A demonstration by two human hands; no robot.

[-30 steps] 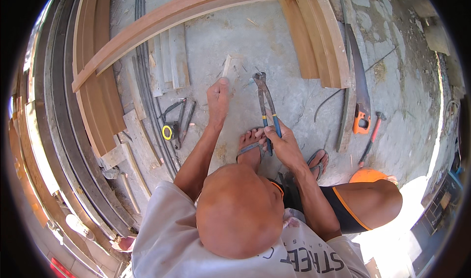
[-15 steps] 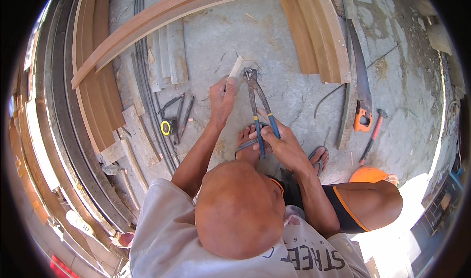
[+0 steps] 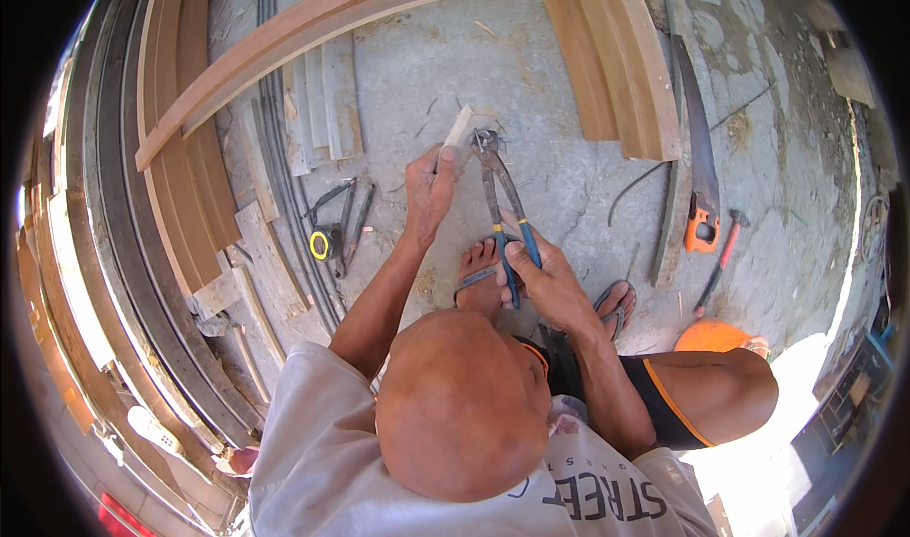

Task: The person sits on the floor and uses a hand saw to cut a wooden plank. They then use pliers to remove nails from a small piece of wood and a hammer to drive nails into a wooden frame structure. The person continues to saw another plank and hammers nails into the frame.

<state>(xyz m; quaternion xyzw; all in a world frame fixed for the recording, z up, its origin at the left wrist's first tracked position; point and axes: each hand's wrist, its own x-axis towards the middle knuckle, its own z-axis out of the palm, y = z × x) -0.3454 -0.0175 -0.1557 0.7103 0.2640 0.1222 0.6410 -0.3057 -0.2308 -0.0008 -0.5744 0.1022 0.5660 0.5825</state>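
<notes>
The fingers of the left hand (image 3: 429, 191) are clamped on the lower part of a short wood strip (image 3: 461, 127), thumb along its near side, which leaves the upper end free and seems to steady it beside the tool. The fingers of the right hand (image 3: 545, 276) are wrapped about the handles of the pincers (image 3: 493, 163); the thumb lies near the space between the spread handles, a grip that likely lets one hand control their opening. The pincers' head sits just beside the strip's right edge; whether they touch, I cannot tell.

The strip is pale, narrow and straight-edged, tilted up and to the right over the concrete floor (image 3: 569, 191), ahead of the feet. The pincers have a dark, worn-looking metal head and blue grips with yellow bands.

Farther out, a tape measure (image 3: 322, 245) lies to the left; a handsaw (image 3: 700, 163) and a hammer (image 3: 726, 254) lie to the right, probably within reach. Beyond, a long beam (image 3: 313, 35) spans boards on both sides.
</notes>
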